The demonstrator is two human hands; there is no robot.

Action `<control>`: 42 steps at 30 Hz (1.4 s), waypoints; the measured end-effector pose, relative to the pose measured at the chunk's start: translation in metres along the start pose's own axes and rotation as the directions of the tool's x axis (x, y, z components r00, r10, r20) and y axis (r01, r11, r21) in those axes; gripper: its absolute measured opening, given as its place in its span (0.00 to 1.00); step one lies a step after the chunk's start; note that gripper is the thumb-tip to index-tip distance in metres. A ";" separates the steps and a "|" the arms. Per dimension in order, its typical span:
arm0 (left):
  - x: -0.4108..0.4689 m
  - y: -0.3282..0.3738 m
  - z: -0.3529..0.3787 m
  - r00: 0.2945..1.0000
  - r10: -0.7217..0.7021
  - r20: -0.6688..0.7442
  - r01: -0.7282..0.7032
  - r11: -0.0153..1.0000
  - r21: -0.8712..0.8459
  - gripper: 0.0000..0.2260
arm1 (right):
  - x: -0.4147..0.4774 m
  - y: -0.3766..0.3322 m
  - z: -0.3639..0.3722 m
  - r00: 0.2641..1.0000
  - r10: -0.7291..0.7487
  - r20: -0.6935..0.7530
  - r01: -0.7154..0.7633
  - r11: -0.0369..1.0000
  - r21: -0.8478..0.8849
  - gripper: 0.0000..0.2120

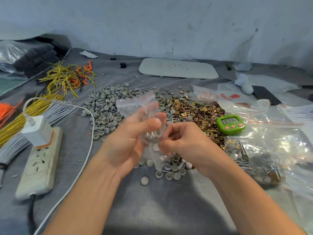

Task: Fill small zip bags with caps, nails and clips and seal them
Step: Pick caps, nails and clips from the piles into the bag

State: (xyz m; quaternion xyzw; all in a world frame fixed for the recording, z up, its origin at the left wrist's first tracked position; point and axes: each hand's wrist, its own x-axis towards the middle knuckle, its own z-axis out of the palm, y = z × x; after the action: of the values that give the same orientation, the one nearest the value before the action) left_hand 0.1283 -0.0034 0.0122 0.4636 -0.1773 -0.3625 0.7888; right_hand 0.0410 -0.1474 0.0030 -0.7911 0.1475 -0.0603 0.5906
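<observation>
The small clear plastic zip bag [149, 133] is pinched by the left hand [128, 141] and right hand [183, 141]; its mouth should be kept upright while grey round caps [108, 109] are added.

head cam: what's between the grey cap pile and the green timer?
In the head view, the brass-coloured clips heap fills most of that stretch between the cap pile and the timer, with a few nails at its near-left edge.

Clear zip bag [149, 126] holding grey caps [108, 106], held above table.

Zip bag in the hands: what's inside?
Through the clear zip bag, grey caps show, between left hand and right hand. Fingers cover the rest; nails or clips can't be confirmed.
</observation>
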 end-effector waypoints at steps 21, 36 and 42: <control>0.002 -0.014 -0.014 0.788 0.606 -0.108 -0.050 0.238 0.970 0.28 | 0.057 0.033 -0.029 0.952 -0.182 -0.246 -0.117 0.529 -0.841 0.05; 0.005 -0.016 -0.010 0.846 0.503 -0.179 -0.105 0.484 0.868 0.22 | 0.042 0.018 -0.021 0.903 -0.189 -0.386 -0.214 0.582 -0.784 0.07; 0.007 -0.017 -0.008 0.858 0.465 -0.215 -0.066 0.517 0.853 0.19 | 0.038 0.016 -0.021 0.853 -0.099 -0.513 -0.290 0.726 -0.623 0.04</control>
State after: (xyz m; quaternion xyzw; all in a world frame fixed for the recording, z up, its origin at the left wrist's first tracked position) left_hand 0.1311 -0.0085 -0.0069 0.8084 -0.2223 0.0001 0.5451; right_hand 0.0689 -0.1826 -0.0089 -0.8964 0.3530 -0.1784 0.2000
